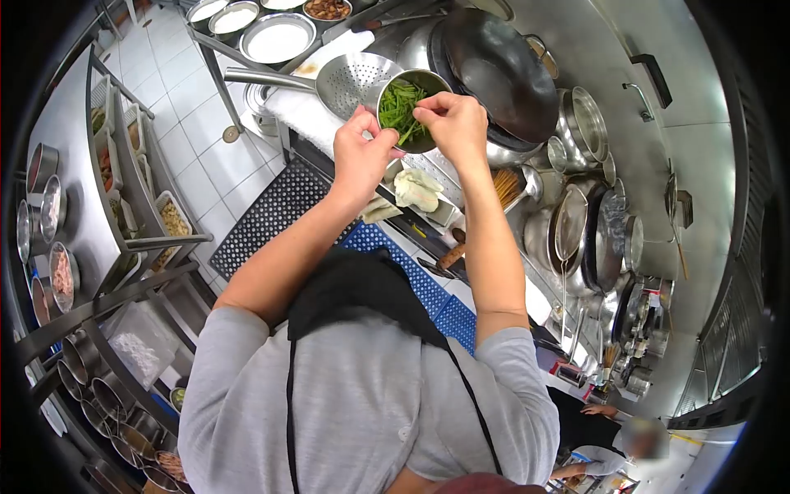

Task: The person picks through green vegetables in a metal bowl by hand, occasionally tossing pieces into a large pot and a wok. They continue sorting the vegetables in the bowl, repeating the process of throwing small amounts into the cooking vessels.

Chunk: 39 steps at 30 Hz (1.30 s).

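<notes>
A round metal bowl (434, 80) holds chopped green vegetables (398, 105) in front of me. My left hand (362, 154) is closed at the near left rim of the bowl, thumb and fingers pressed together there. From the other side my right hand (457, 123) reaches over the rim, its fingertips pinched on some of the greens. Just beyond the bowl lies a perforated strainer ladle (350, 81), its long handle pointing left. A large dark wok (499, 72) rests tilted to the right of the bowl.
Metal bowls of food, including a white-filled one (277, 38), stand at the upper left. A folded pale cloth (417, 189) lies below the bowl. More woks and a strainer (571, 222) line the right. Another person (586, 432) is at the lower right.
</notes>
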Available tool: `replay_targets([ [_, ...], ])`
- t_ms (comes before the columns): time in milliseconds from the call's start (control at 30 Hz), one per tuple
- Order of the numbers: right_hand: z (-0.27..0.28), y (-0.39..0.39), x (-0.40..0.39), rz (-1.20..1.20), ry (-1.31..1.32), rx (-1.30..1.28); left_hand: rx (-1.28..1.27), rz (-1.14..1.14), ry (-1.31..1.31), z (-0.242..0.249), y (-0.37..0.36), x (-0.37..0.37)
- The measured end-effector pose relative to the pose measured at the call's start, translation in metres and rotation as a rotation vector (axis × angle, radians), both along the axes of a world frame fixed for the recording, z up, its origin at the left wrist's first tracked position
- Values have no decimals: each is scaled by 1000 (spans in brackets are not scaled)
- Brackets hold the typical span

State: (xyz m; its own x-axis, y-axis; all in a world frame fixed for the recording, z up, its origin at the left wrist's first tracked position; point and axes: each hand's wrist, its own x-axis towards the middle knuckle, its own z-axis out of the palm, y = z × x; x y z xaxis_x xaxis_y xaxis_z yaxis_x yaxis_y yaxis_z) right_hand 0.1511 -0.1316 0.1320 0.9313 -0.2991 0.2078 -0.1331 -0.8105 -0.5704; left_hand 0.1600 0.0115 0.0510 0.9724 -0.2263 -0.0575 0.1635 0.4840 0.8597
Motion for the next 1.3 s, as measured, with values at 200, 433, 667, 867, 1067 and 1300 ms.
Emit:
replay_targets([
  [200, -11, -21, -2, -32, -6, 641, -17, -93, 36, -8, -1, -4],
  [433, -20, -38, 1, -59, -17, 1088, -69, -78, 151, -8, -10, -3],
  [667, -45, -34, 8, 3, 19, 742, -16, -123, 191, -18, -12, 0],
  [867, -35, -32, 1, -40, -51, 1164, -5, -146, 200, -29, -3, 5],
  [1067, -38, -43, 4, -2, -7, 1349, -42, -126, 171, -30, 9, 9],
  [1300, -46, 19, 16, 61, 105, -88, -49, -77, 90, -24, 8, 0],
])
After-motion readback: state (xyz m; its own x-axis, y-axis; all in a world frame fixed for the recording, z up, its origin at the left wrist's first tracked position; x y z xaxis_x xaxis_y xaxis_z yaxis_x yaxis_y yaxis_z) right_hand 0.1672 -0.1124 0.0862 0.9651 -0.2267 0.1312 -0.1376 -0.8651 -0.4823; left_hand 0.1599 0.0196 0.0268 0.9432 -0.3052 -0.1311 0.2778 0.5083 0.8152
